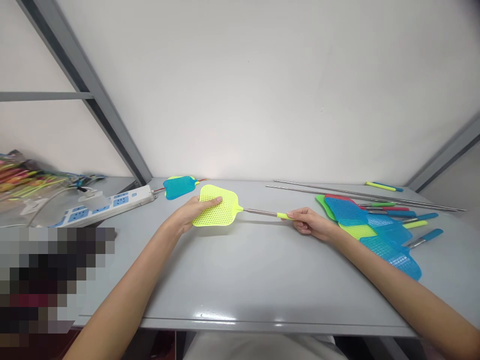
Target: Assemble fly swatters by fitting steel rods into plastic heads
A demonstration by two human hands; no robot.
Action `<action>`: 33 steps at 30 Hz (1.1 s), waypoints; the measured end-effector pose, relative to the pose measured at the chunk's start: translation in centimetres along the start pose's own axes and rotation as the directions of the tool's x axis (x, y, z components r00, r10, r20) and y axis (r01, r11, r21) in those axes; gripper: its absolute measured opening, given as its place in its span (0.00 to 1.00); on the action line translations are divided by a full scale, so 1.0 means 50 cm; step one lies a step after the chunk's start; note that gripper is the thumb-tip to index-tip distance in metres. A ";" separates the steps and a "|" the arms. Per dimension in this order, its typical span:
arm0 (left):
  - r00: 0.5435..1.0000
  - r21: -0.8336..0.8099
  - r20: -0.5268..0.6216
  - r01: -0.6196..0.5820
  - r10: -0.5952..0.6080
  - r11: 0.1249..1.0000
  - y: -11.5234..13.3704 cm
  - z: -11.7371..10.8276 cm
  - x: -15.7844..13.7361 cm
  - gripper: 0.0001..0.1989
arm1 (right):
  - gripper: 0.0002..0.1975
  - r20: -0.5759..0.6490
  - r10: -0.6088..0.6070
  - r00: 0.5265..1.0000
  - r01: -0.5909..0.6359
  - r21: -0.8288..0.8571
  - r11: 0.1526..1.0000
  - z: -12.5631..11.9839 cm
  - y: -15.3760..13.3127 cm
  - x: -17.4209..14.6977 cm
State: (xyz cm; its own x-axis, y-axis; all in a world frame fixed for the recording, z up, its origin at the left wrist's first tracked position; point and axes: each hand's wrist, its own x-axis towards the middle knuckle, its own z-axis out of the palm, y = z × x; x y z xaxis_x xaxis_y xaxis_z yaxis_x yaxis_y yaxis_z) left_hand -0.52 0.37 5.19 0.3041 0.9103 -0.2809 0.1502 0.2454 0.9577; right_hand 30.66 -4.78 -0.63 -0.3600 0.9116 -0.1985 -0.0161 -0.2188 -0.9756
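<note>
A yellow fly swatter with a perforated head and a metal shaft is held level just over the grey table. My left hand grips its head, thumb on top and the other fingers hidden underneath. At the other end, my right hand is closed around the yellow handle. Beside my right forearm lies a pile of fly swatters in blue, green, red and yellow, with a blue fly swatter nearest the front. Beyond my left hand, a blue swatter head rests over a yellow one.
A white power strip with plugs and cables lies at the left, near colourful packaged items. Long thin metal rods run along the back right, close to yellow and blue handles. Grey frame posts stand at both sides of the table.
</note>
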 end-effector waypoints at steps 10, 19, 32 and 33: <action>0.994 0.019 0.105 -0.042 0.040 0.999 0.006 -0.003 -0.010 0.21 | 0.15 0.029 0.024 0.999 -0.022 -0.067 0.997 -0.004 -0.001 -0.005; 0.985 0.084 0.172 -0.011 -0.004 0.996 -0.010 0.002 -0.005 0.21 | 0.20 0.233 0.186 0.955 -0.114 -0.290 0.950 0.006 -0.023 -0.033; 0.995 0.071 0.102 -0.007 -0.001 0.997 -0.034 0.023 0.010 0.23 | 0.19 0.182 0.222 0.958 -0.162 -0.293 0.942 0.012 -0.022 -0.032; 0.994 0.064 0.107 -0.009 0.002 0.998 -0.035 0.024 0.010 0.23 | 0.19 0.183 0.225 0.957 -0.166 -0.291 0.942 0.013 -0.022 -0.032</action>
State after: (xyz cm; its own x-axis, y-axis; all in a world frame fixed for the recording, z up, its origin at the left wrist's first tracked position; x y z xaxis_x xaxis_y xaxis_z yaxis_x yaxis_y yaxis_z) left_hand 0.50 0.02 3.32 0.4037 0.8698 -0.2837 0.2069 0.2153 0.9544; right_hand 30.68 -6.24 0.82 -0.5189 0.7595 -0.3923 0.3156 -0.2563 -0.9136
